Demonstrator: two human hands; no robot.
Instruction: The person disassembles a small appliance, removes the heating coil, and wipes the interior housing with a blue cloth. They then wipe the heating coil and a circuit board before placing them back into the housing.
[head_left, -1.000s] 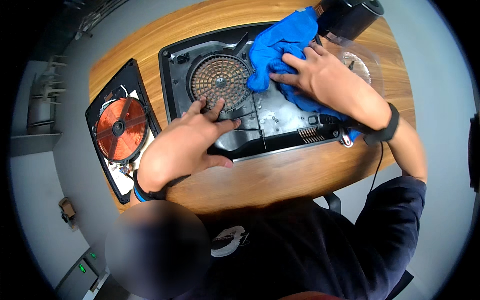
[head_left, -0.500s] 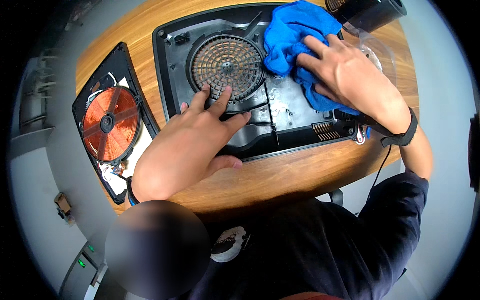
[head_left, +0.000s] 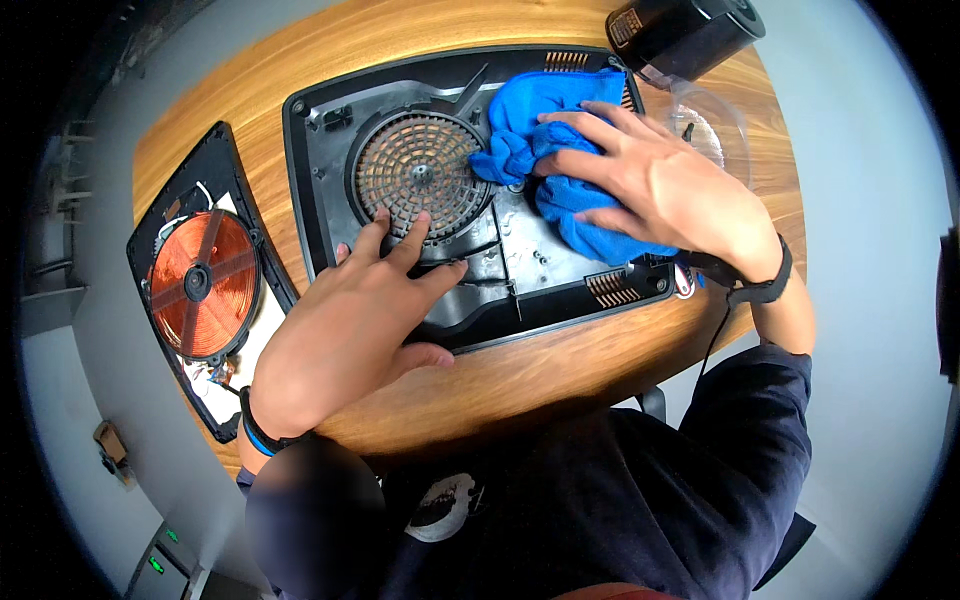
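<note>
A black plastic housing (head_left: 330, 200) lies open side up on the table, with a round grille (head_left: 405, 165) in its left half. My right hand (head_left: 655, 185) presses a bunched blue cloth (head_left: 575, 215) against the right part of the housing, its fingers bent over the folds. The cloth hides the surface beneath it. My left hand (head_left: 350, 320) rests on the near left side of the housing with fingers spread. Its fingertips touch the near rim of the grille, and nothing is in it.
On the left lies a black panel (head_left: 225, 150) carrying a round copper coil (head_left: 205, 285) and white wires. At the far right are a black cylindrical container (head_left: 685, 40) and a clear round plastic dish (head_left: 735, 125). The wooden table (head_left: 480, 385) curves along its near edge.
The blue cloth has slid nearer to me under my right hand, uncovering vents at the housing's far right corner. My left hand keeps its place by the grille. The whole view has shifted.
</note>
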